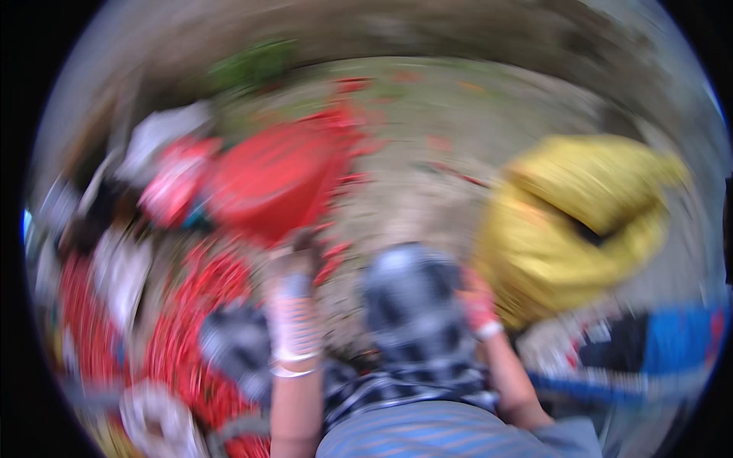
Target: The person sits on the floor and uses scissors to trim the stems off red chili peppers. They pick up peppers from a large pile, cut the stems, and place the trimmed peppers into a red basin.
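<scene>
My left hand (295, 257), in a glove with a striped cuff, reaches to the near edge of a red plastic tub (269, 177). Whether it grips the tub is lost in the blur. Beside my checked-trouser knee (415, 297), my right hand (480, 300) wears a pinkish-red glove. It is close to a large yellow woven sack (550, 246); its fingers are too smeared to read. Red chili peppers (212, 280), as far as the blur lets me tell, are heaped to the left of my left forearm. More red pieces (335, 257) lie scattered along the tub's right side.
A white sack (166, 137) and a pink-and-white bundle (177, 183) stand left of the tub. Nearer me on the left is a whitish ring-shaped roll (157, 418). Blue material (681, 340) lies at right. Green plants (255, 63) grow at the back.
</scene>
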`<move>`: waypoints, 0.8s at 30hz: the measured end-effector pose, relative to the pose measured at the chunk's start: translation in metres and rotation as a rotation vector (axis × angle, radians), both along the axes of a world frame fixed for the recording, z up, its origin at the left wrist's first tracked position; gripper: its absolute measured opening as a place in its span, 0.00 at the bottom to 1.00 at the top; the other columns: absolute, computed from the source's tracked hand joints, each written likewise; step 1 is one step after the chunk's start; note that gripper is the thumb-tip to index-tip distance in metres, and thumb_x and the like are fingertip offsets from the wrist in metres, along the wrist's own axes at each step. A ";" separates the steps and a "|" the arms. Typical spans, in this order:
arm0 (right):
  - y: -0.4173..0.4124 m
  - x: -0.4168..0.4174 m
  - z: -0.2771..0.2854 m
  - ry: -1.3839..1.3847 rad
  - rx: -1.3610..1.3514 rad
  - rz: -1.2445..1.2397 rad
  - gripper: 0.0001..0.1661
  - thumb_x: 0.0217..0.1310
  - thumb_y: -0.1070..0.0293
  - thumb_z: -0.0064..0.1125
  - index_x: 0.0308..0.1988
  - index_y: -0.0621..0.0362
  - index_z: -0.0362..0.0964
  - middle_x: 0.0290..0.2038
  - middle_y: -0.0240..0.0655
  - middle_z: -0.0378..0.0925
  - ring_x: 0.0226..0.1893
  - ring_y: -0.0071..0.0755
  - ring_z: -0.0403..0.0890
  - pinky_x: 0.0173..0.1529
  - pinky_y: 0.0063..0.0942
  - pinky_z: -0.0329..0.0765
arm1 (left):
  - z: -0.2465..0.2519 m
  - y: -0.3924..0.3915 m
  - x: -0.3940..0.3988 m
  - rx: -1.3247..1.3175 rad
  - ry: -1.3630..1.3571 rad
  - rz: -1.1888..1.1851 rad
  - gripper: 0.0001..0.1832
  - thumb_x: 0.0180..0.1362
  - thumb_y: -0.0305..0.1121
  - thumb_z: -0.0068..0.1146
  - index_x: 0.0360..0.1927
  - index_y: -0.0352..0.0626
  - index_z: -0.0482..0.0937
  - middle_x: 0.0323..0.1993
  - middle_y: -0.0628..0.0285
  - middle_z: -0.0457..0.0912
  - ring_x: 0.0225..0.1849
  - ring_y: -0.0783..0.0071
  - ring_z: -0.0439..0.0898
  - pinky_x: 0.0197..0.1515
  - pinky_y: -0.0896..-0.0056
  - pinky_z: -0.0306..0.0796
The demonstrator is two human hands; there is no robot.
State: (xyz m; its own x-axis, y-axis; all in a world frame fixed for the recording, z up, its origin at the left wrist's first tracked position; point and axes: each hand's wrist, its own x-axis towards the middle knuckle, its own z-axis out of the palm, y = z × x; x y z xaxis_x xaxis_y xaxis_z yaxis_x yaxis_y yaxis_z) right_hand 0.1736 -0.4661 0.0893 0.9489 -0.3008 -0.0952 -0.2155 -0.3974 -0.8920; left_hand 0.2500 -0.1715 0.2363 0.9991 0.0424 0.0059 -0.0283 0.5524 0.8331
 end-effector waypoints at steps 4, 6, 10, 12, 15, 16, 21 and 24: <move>-0.038 0.116 0.048 -0.140 0.274 0.157 0.26 0.65 0.67 0.49 0.62 0.58 0.63 0.46 0.36 0.71 0.46 0.29 0.68 0.52 0.26 0.63 | 0.041 0.041 -0.107 0.187 -0.149 0.117 0.24 0.62 0.28 0.50 0.61 0.35 0.65 0.54 0.58 0.74 0.56 0.68 0.72 0.60 0.68 0.64; -0.015 0.181 0.097 -0.228 0.206 0.272 0.28 0.65 0.66 0.51 0.63 0.54 0.61 0.39 0.31 0.70 0.37 0.22 0.67 0.42 0.20 0.64 | 0.049 0.071 -0.158 0.155 -0.061 0.262 0.20 0.61 0.25 0.51 0.57 0.36 0.69 0.52 0.61 0.75 0.55 0.74 0.73 0.59 0.71 0.65; 0.128 0.233 0.202 -0.419 -0.046 0.810 0.31 0.65 0.68 0.52 0.66 0.52 0.57 0.35 0.27 0.71 0.30 0.17 0.68 0.34 0.16 0.66 | 0.031 0.107 -0.281 0.338 0.124 0.842 0.16 0.61 0.26 0.51 0.54 0.36 0.72 0.46 0.63 0.78 0.50 0.76 0.75 0.55 0.74 0.68; 0.199 0.211 0.236 -0.462 -0.036 1.059 0.32 0.61 0.73 0.52 0.65 0.55 0.59 0.39 0.29 0.73 0.33 0.22 0.72 0.38 0.21 0.70 | 0.011 0.110 -0.337 0.429 0.325 1.028 0.17 0.61 0.28 0.52 0.54 0.36 0.72 0.45 0.62 0.79 0.48 0.74 0.77 0.54 0.74 0.69; 0.275 0.155 0.256 -0.711 -0.208 1.393 0.36 0.51 0.82 0.54 0.62 0.59 0.62 0.41 0.36 0.79 0.34 0.30 0.77 0.42 0.26 0.73 | -0.019 0.127 -0.398 0.139 0.405 1.256 0.18 0.62 0.33 0.54 0.55 0.40 0.72 0.47 0.59 0.80 0.49 0.68 0.78 0.53 0.69 0.71; 0.289 0.141 0.259 -0.738 -0.318 1.469 0.35 0.50 0.82 0.55 0.61 0.60 0.64 0.40 0.42 0.79 0.34 0.36 0.79 0.42 0.27 0.74 | -0.027 0.143 -0.408 0.079 0.461 1.351 0.20 0.61 0.36 0.57 0.55 0.41 0.72 0.46 0.59 0.80 0.48 0.67 0.79 0.51 0.67 0.72; 0.305 0.122 0.243 -0.604 -0.373 1.641 0.28 0.49 0.81 0.56 0.54 0.61 0.68 0.39 0.53 0.77 0.41 0.50 0.81 0.44 0.35 0.76 | -0.047 0.295 -0.413 -0.270 0.669 1.619 0.38 0.52 0.50 0.65 0.63 0.46 0.63 0.57 0.53 0.73 0.57 0.56 0.73 0.51 0.53 0.70; 0.281 0.136 0.233 -0.456 -0.499 1.537 0.29 0.49 0.77 0.58 0.55 0.61 0.68 0.40 0.52 0.77 0.44 0.48 0.81 0.46 0.34 0.76 | -0.059 0.385 -0.399 -0.216 0.650 1.749 0.45 0.51 0.51 0.66 0.68 0.50 0.55 0.64 0.51 0.64 0.63 0.52 0.66 0.59 0.50 0.64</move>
State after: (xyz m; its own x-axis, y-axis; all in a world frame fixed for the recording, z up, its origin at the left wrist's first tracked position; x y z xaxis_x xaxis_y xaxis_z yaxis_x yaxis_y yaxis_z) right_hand 0.3095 -0.1855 0.3220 0.2914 0.9544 0.0642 0.8381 -0.2224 -0.4982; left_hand -0.1487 0.2135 0.1773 -0.3236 0.8317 -0.4512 -0.3522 0.3367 0.8733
